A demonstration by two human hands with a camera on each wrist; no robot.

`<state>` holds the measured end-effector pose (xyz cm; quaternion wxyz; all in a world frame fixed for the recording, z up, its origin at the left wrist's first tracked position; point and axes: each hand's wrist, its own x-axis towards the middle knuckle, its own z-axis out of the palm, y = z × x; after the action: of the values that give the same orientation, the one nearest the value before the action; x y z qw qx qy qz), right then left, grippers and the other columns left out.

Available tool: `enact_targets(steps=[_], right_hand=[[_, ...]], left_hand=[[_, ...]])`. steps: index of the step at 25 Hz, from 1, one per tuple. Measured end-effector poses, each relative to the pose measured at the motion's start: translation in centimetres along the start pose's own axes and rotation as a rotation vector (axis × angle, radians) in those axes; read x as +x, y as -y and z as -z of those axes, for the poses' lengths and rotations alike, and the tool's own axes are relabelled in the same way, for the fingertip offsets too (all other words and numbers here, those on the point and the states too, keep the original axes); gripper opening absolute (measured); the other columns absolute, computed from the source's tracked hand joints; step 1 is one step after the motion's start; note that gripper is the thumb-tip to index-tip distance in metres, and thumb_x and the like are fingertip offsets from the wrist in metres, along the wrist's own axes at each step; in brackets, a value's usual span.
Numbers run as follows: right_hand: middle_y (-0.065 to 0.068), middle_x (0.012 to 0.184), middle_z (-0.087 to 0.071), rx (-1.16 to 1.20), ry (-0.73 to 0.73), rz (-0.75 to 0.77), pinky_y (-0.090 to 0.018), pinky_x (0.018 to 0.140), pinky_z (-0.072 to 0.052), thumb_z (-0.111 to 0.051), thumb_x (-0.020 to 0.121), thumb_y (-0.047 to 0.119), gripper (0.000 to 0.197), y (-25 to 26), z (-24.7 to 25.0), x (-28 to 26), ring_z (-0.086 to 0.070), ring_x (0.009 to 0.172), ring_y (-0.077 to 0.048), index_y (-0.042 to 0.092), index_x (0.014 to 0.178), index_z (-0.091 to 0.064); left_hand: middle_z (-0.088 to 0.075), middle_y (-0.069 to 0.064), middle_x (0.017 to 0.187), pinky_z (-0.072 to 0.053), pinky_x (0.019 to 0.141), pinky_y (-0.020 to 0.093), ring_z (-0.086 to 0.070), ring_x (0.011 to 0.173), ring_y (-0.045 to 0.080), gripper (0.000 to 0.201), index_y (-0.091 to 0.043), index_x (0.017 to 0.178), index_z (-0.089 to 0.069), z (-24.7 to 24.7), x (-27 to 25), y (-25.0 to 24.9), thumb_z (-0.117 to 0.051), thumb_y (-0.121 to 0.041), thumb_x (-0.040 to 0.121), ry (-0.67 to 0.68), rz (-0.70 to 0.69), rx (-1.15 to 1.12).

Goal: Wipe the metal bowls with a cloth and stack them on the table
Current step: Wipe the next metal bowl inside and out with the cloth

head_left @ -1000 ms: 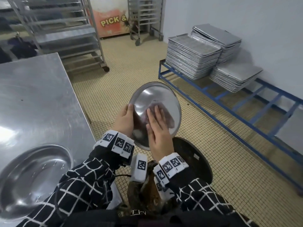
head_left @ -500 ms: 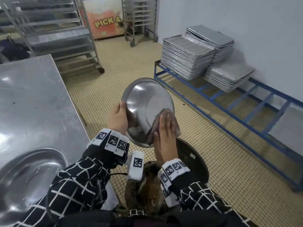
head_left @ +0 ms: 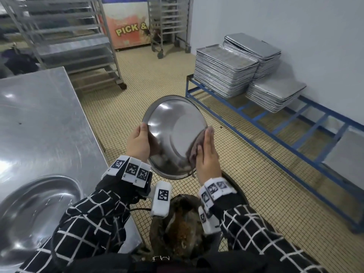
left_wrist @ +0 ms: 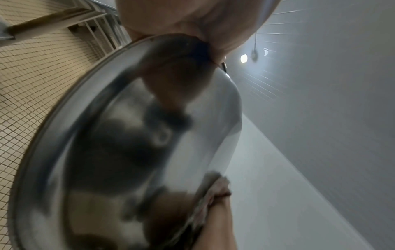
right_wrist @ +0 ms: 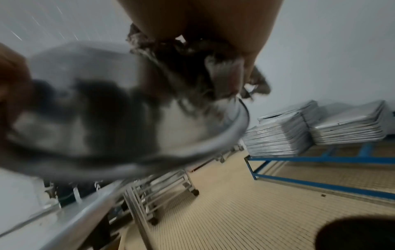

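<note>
I hold a metal bowl (head_left: 173,134) tilted in the air over the floor, its rounded outside facing me. My left hand (head_left: 137,142) grips its left rim, thumb on the outer face. With straight fingers, my right hand (head_left: 206,154) presses a brownish cloth (head_left: 194,152) against the bowl's right edge. The left wrist view shows the bowl (left_wrist: 128,135) close up and the cloth (left_wrist: 213,186) at its lower side. The cloth (right_wrist: 181,55) lies bunched under the palm in the blurred right wrist view. A second metal bowl (head_left: 35,209) sits on the steel table (head_left: 39,119) at my left.
A dark round bin (head_left: 236,194) stands on the tiled floor below my hands. Stacks of metal trays (head_left: 226,73) rest on a low blue rack (head_left: 275,125) along the right wall. A wheeled shelf trolley (head_left: 69,46) stands beyond the table.
My right hand has slid the cloth from the middle of the bowl down and out to its right edge. The left hand kept its grip on the rim.
</note>
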<state>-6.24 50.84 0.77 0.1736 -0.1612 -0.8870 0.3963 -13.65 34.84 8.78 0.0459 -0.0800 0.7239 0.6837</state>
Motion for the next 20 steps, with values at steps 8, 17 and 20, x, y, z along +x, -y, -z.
enact_targets(steps=[8, 17, 20], right_hand=[[0.013, 0.155, 0.015, -0.254, -0.015, 0.209, -0.049, 0.116, 0.006, -0.009, 0.095, 0.053, 0.058, 5.2, -1.4, -0.3, 0.007, 0.146, -0.022, 0.041, 0.148, 0.009], [-0.004, 0.128, -0.060, 0.187, -0.151, -0.166, -0.015, 0.091, -0.041, -0.044, 0.099, 0.021, 0.042, -0.7, 1.7, 1.1, -0.057, 0.117, -0.017, 0.019, 0.141, -0.043], [0.002, 0.128, -0.059, 0.201, -0.223, -0.010, 0.004, 0.084, -0.035, -0.050, 0.097, 0.014, 0.039, 0.2, 2.0, -0.3, -0.052, 0.111, 0.000, 0.017, 0.136, -0.050]], left_hand=[[-0.050, -0.008, 0.080, -0.038, 0.067, 0.026, -0.047, 0.074, 0.008, 0.027, -0.025, 0.081, -0.052, -0.7, -1.1, -0.2, -0.037, -0.033, 0.102, -0.019, -0.034, 0.089], [-0.060, -0.006, 0.085, -0.038, 0.066, 0.020, -0.053, 0.078, 0.007, 0.026, -0.023, 0.090, -0.060, -0.3, 0.0, 0.4, -0.040, -0.036, 0.101, 0.020, -0.058, 0.073], [-0.059, 0.001, 0.080, -0.042, 0.067, 0.027, -0.052, 0.073, 0.014, 0.031, -0.014, 0.086, -0.059, 0.1, 0.7, 0.8, -0.043, -0.037, 0.099, 0.072, -0.180, 0.253]])
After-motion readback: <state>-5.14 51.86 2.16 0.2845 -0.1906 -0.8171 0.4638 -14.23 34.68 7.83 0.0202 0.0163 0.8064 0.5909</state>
